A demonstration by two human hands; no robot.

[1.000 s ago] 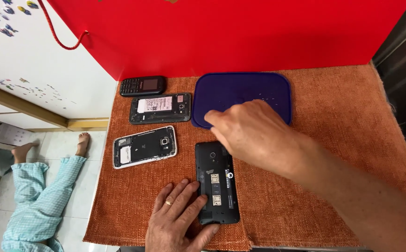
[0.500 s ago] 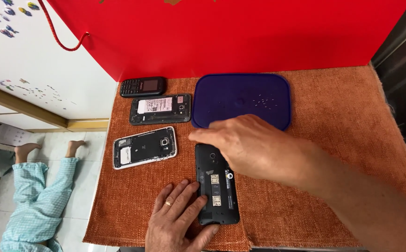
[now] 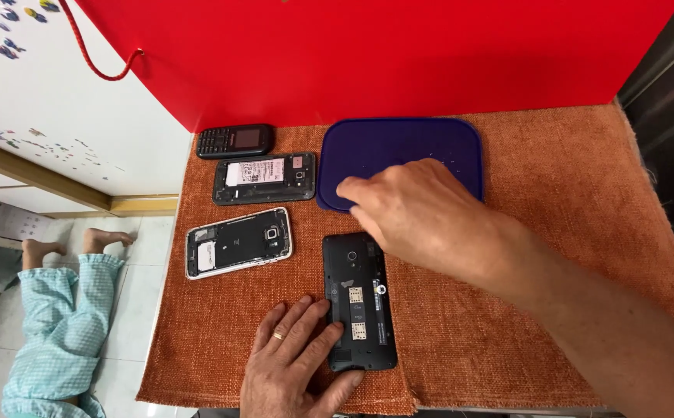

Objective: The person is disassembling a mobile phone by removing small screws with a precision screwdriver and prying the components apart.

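Open black phone [image 3: 358, 302]: back cover off, insides showing, lying near the front edge of the orange cloth [image 3: 553, 255].
Left hand [image 3: 294, 368]: your fingers press flat on its left edge, pinning, not clenching.
Right hand [image 3: 418, 213]: hovers over its top, loosely curled, holding nothing visible.
Neighbours: blue lid [image 3: 399, 159], two more opened phones [image 3: 238, 241], a keypad phone [image 3: 236, 141].
Progress: cover is off; no battery seated.

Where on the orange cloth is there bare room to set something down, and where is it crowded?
Bare: the orange cloth right of the blue lid, above the right hand forearm. Crowded: the left half, with three opened phones, a keypad phone and the left hand.
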